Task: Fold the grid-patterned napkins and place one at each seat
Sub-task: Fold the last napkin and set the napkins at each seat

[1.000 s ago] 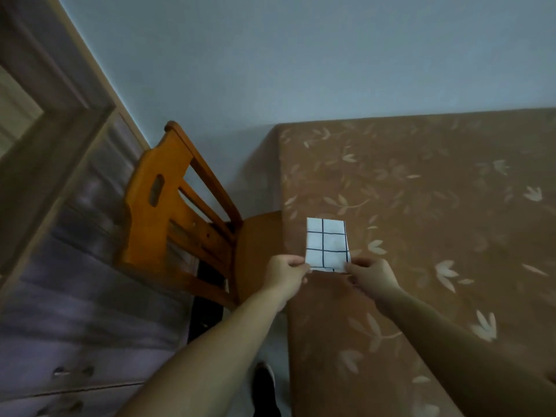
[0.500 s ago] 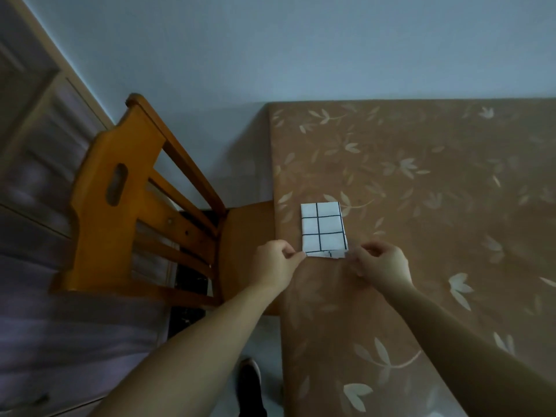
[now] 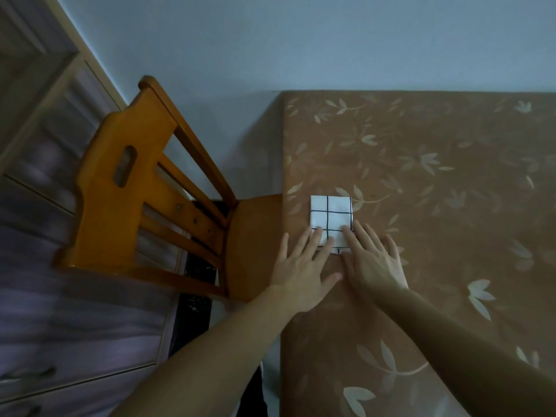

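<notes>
A folded white napkin with a black grid point(image 3: 331, 216) lies flat on the brown leaf-patterned tablecloth point(image 3: 421, 182), close to the table's left edge, in front of the wooden chair point(image 3: 144, 200). My left hand point(image 3: 304, 266) lies flat with straight fingers, its fingertips pressing the napkin's near left part. My right hand point(image 3: 373, 260) is also flat, its fingers pressing the napkin's near right corner. The napkin's near edge is partly hidden under both hands.
The chair's seat tucks under the table's left edge. A pale wall runs behind the table and chair. A purple-grey cabinet with drawers point(image 3: 60, 341) stands at the left. A dark shoe point(image 3: 255, 395) shows below, beside the table edge.
Both hands let go of the napkin's near corners, opened flat and now press down on it. The view has shifted a little.
</notes>
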